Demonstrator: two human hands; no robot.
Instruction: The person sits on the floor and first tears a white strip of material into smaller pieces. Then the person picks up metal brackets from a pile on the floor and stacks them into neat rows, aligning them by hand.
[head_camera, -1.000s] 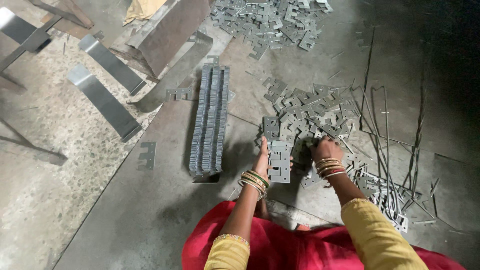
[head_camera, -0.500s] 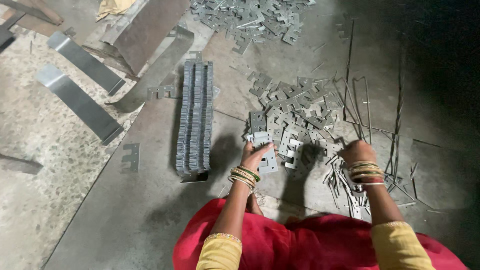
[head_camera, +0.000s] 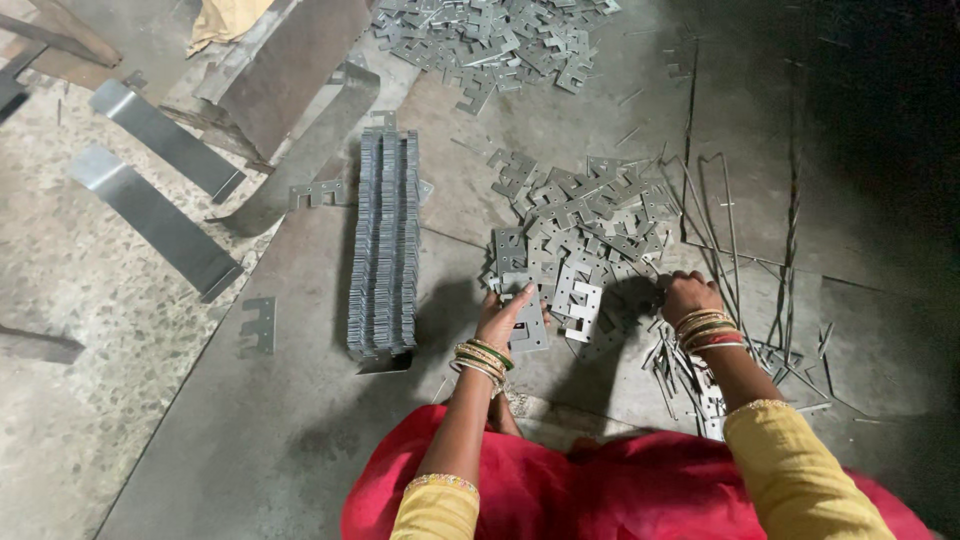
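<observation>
My left hand (head_camera: 503, 318) holds a small stack of flat grey metal stamped plates (head_camera: 527, 322) upright against the floor. My right hand (head_camera: 686, 293) rests with curled fingers on the near edge of a loose pile of the same notched plates (head_camera: 590, 220); whether it grips one I cannot tell. A long neat row of stacked plates (head_camera: 384, 250) lies on edge just left of my left hand. Both wrists carry bangles, and my red and yellow clothing fills the bottom of the view.
A second loose heap of plates (head_camera: 490, 40) lies at the top. Bent metal channels (head_camera: 160, 215) and sheet pieces (head_camera: 290, 70) lie at upper left. Thin wire rods (head_camera: 730, 250) and scrap strips are scattered right of my right hand. One single plate (head_camera: 259, 324) lies alone at left.
My right hand has moved from close beside the left hand out to the right, onto the edge of the loose pile. The left hand keeps its stack in place.
</observation>
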